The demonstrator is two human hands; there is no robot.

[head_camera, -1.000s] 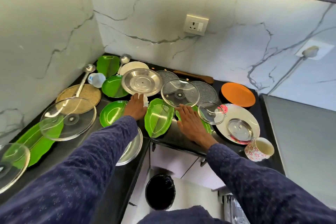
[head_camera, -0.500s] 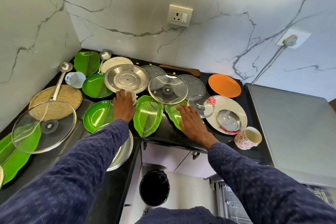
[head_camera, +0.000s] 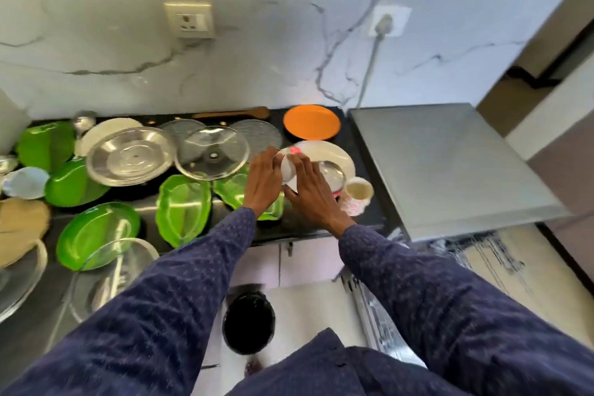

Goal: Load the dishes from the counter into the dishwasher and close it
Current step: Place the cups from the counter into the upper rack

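Hands meet on a small white cup above the counter

Both hands are together over the right part of the black counter (head_camera: 321,228). The left hand (head_camera: 262,182) and the right hand (head_camera: 310,191) hold a small white cup (head_camera: 289,169) between them. The left fingers are curled on the left side of the cup, and the right fingers lie close together across its right side, with the thumb below. The picture is blurred, so I cannot tell how firmly each hand grips it.

The cup is just in front of a large white plate with a pink pattern (head_camera: 324,153), and a small glass lid (head_camera: 331,175) rests on that plate. A flowered mug (head_camera: 356,194) stands just beside the plate, near the counter edge. An orange plate (head_camera: 311,122) lies behind, near the wall.

To the left of the hands are a big glass lid (head_camera: 212,153), a steel plate (head_camera: 130,156) and several green dishes; one leaf-shaped green dish (head_camera: 183,206) lies near the front edge. A wooden spoon (head_camera: 234,113) lies along the wall.

On the right of the counter is a grey appliance top (head_camera: 450,164). Below, on the floor, a black bin (head_camera: 249,321) stands. Both arms wear dark blue dotted sleeves (head_camera: 434,292).
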